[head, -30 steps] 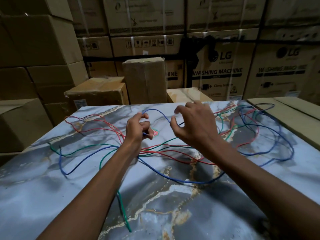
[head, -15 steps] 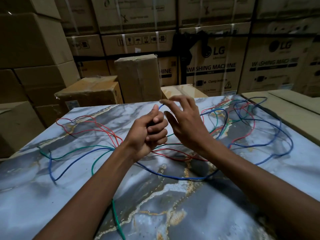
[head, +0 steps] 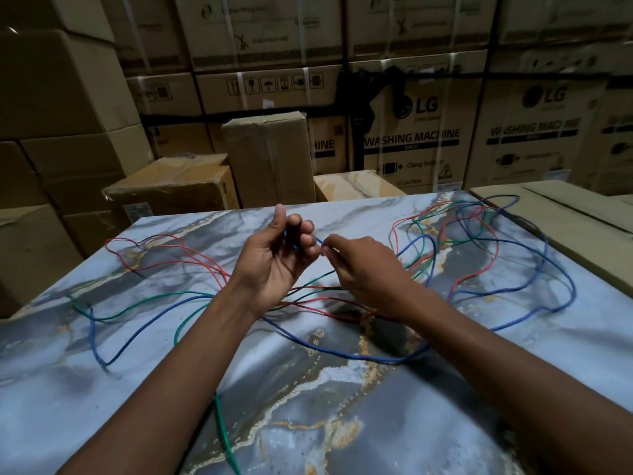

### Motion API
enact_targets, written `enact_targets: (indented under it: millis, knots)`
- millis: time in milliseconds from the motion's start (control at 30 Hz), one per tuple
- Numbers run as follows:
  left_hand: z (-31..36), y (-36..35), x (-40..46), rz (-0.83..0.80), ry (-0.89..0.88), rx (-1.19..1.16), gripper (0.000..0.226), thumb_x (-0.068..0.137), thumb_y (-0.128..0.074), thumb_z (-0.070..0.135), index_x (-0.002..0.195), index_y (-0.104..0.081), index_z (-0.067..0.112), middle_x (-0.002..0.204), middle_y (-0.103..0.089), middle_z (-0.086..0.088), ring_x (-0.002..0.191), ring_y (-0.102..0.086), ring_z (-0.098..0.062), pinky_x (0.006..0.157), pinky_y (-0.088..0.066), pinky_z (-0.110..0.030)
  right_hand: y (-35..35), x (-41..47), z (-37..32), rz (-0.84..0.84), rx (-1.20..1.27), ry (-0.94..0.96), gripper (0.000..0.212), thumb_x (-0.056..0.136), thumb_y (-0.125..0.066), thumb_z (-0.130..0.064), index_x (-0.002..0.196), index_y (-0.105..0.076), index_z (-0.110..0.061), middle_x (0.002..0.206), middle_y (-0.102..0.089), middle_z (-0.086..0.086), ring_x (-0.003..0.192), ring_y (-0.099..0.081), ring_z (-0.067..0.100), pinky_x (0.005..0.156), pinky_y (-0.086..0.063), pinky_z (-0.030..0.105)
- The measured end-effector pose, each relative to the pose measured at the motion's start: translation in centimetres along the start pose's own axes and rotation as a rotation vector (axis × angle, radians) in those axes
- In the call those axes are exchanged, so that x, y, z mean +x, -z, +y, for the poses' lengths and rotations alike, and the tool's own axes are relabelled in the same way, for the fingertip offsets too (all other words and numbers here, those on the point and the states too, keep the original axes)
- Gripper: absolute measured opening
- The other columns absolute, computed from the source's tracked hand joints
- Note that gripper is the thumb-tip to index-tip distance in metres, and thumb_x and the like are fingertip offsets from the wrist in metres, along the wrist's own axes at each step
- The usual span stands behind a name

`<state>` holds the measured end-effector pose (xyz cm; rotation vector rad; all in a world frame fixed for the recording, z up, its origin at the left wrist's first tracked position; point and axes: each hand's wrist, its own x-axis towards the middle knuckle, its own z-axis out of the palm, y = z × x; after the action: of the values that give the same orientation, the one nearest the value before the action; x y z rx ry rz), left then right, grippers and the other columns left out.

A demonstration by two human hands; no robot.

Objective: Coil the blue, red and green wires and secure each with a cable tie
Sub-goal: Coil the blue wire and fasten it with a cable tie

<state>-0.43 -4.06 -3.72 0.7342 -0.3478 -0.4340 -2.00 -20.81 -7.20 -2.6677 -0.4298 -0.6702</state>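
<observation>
Both hands (head: 274, 265) (head: 363, 269) pinch blue wire (head: 342, 353) — uncoiled.

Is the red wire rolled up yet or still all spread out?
Still spread out. The red wire lies in loose, wandering loops across the marble table, tangled with the green wire; no neat coil.

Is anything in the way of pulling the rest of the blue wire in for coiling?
Yes. Both hands, left hand and right hand, hold the thin blue wire, but thin red wire and thin green wire strands cross it on the marble-patterned tabletop.
</observation>
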Motion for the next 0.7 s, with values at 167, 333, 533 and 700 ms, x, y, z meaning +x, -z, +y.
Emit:
enact_targets:
  millis: [167,333,533,700]
  knots:
    - [0.7,0.9,0.4,0.084,-0.109,-0.025,0.057,0.105,-0.039,0.034,0.062,-0.069,0.013,0.089,-0.076,-0.009,0.081,-0.075,-0.02,0.074,-0.062,-0.032,0.4,-0.2,-1.0,-0.056,-0.266,0.025,0.047,0.108,-0.034,-0.042,0.15,-0.041,-0.022,0.117,-0.071,0.008,0.108,-0.062,0.031,0.089,-0.043,0.04]
    - [2.4,2.9,1.1,0.092,-0.222,-0.086,0.044,0.107,-0.034,0.031,0.103,-0.071,0.007,0.103,-0.077,-0.006,0.102,-0.073,-0.021,0.095,-0.053,-0.037,0.7,-0.2,-1.1,-0.035,-0.269,0.087,0.043,0.109,-0.037,-0.034,0.15,-0.045,-0.023,0.127,-0.068,0.006,0.113,-0.06,0.027,0.097,-0.042,0.04]
    - [3.7,4.4,1.0,0.123,-0.318,-0.085,0.046,0.108,-0.033,0.029,0.111,-0.072,0.003,0.116,-0.073,-0.006,0.112,-0.069,-0.019,0.101,-0.051,-0.032,0.7,-0.5,-0.7,0.077,-0.092,0.23,0.034,0.106,-0.049,-0.029,0.137,-0.062,-0.029,0.106,-0.069,0.004,0.095,-0.062,0.027,0.071,-0.049,0.037]
    - [3.4,4.1,1.0,0.129,-0.322,-0.016,0.039,0.107,-0.034,0.025,0.118,-0.063,0.001,0.113,-0.075,-0.007,0.108,-0.071,-0.019,0.093,-0.057,-0.029,0.4,-0.5,-2.1,0.079,-0.116,0.381,0.024,0.092,-0.064,-0.018,0.112,-0.078,-0.023,0.08,-0.064,0.001,0.078,-0.049,0.023,0.062,-0.033,0.032]
